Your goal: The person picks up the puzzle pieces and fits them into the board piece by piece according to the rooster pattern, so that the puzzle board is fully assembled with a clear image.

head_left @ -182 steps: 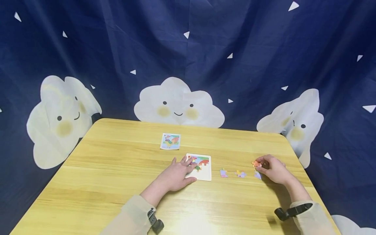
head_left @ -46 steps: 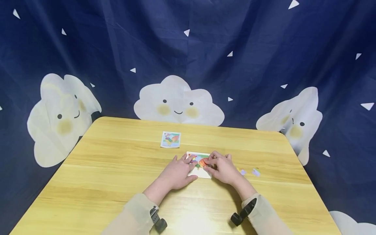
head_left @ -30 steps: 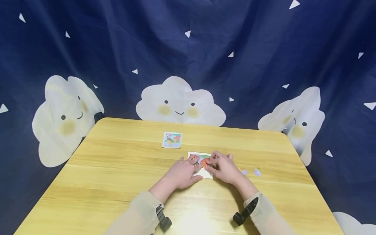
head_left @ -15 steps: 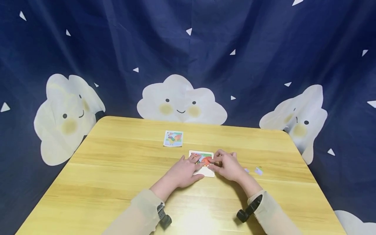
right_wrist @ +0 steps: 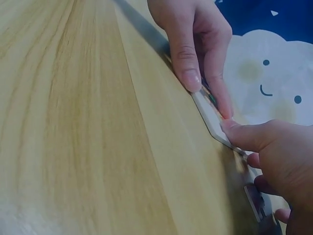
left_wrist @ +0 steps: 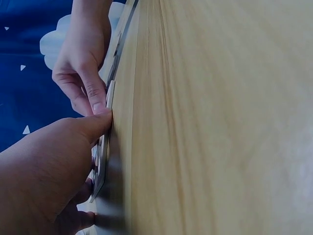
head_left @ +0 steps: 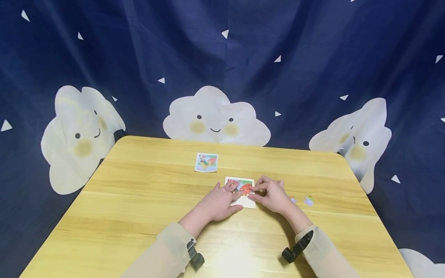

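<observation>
A white puzzle board (head_left: 248,203) lies on the wooden table (head_left: 139,200), partly filled with coloured pieces. My left hand (head_left: 232,196) rests flat on the board's left side, its thumb (left_wrist: 95,126) against the near edge. My right hand (head_left: 252,192) has curled fingers on an orange puzzle piece (head_left: 246,189) in the board, with its thumb (right_wrist: 234,131) at the board's near edge (right_wrist: 209,116). Both wrist views see the board edge-on, so its picture is hidden there.
Two small loose pieces (head_left: 308,200) lie on the table right of my right hand. A small picture card (head_left: 206,161) sits behind the board. A dark blue curtain with white clouds (head_left: 215,119) hangs behind the table.
Six seconds ago my right hand held the orange piece out by the loose pieces; it has since carried it to the board. Over the last second both hands stay there.
</observation>
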`<state>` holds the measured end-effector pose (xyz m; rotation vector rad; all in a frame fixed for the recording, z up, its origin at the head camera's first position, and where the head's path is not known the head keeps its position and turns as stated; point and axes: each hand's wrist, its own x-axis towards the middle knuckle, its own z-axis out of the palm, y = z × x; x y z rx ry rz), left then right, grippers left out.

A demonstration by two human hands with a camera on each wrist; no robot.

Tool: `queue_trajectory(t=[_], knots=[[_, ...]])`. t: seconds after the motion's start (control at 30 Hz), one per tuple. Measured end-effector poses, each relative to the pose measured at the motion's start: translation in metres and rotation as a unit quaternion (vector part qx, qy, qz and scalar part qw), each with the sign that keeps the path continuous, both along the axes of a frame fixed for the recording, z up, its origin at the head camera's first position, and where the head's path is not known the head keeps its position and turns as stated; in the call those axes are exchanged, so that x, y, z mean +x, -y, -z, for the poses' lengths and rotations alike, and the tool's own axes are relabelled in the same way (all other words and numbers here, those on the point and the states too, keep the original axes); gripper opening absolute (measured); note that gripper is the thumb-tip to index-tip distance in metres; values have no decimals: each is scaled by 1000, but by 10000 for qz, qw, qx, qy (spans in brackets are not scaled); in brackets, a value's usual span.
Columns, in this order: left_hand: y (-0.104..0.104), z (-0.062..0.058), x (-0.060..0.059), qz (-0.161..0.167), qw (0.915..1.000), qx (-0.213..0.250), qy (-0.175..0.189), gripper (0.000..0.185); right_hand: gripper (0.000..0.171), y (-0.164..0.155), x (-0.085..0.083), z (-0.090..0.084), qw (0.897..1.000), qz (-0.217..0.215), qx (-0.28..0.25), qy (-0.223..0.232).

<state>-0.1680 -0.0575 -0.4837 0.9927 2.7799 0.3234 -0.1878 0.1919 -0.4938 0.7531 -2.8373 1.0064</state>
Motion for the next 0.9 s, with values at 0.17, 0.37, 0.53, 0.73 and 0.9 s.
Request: queue_trajectory(t=[0.17, 0.37, 0.53, 0.73, 0.9], knots=[[0, -1, 0, -10, 10000, 7, 38, 64, 27, 0, -1, -1, 9999, -76, 76, -55], [0, -1, 0, 1, 10000, -31, 65, 64, 26, 0, -1, -1, 9996, -64, 200, -190], [-1, -3, 0, -19, 9999, -86, 56, 64, 24, -1, -2, -2, 9995, -50, 307, -108], [-2, -2, 0, -19, 9999, -148, 3, 64, 19, -1, -4, -4, 9993, 6, 339, 179], [-2, -1, 1, -29, 9998, -180, -23, 65, 18, 0, -4, -5, 9991, 41, 351, 244]])
